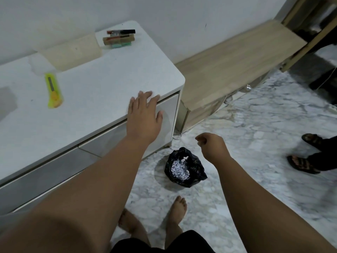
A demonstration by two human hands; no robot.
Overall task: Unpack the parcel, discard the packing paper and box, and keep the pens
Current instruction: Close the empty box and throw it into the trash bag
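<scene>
My left hand (144,114) lies flat and open on the front edge of the white cabinet top (102,92), holding nothing. My right hand (211,145) hovers above the floor with its fingers curled in, nothing visible in them. Below it a black rubbish bag (184,168) sits open on the marble floor, with shredded white packing paper (179,169) inside. The pens (119,38), in small packs, lie stacked at the far right corner of the cabinet top. A pale cardboard box (71,52) rests against the wall to their left.
A yellow-green utility knife (53,91) lies on the cabinet's left part. A low wooden bench (237,64) runs along the wall to the right. Another person's sandalled feet (302,156) stand at the right edge. My bare feet (175,216) are below the bag.
</scene>
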